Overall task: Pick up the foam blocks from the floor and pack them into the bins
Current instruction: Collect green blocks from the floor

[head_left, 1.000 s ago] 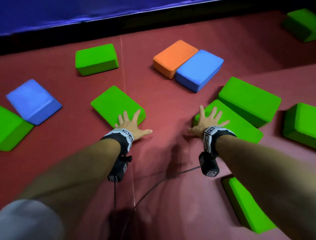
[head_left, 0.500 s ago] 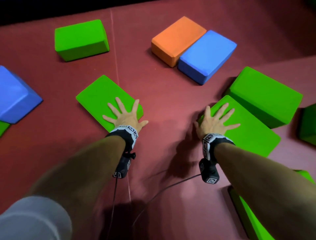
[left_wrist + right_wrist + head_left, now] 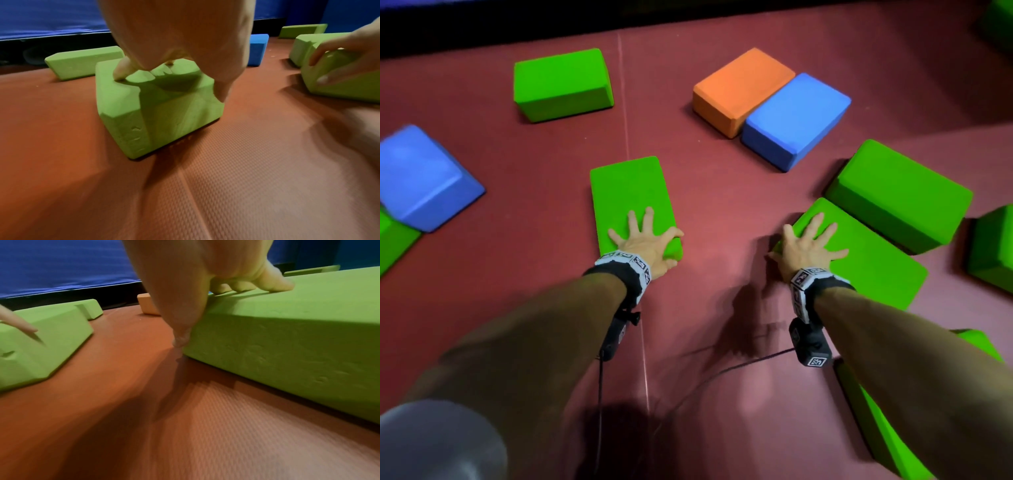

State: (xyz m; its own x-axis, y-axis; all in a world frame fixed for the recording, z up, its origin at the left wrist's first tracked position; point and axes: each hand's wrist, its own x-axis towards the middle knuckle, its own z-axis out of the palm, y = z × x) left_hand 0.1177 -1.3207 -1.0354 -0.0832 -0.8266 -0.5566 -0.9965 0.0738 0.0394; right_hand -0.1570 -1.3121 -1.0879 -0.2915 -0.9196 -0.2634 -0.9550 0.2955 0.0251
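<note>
Two green foam blocks lie flat on the red floor mat. My left hand (image 3: 643,240) rests on the near end of the left green block (image 3: 628,192); the fingers are spread on its top and the thumb (image 3: 223,91) hooks down its right side. My right hand (image 3: 808,243) covers the near left corner of the right green block (image 3: 866,260). Its fingers (image 3: 273,283) lie on top and the thumb (image 3: 180,337) presses down the side face. Both blocks touch the mat. No bin is in view.
More blocks lie scattered: a green one (image 3: 561,84) at the back left, orange (image 3: 739,85) and blue (image 3: 794,116) side by side, a green one (image 3: 900,195) behind the right block, and a blue one (image 3: 421,174) at the left. A blue padded wall (image 3: 51,17) closes the back.
The left green block has turned from lying diagonally to pointing straight away from me, with my left hand on it. Both thumbs have come down over the blocks' sides.
</note>
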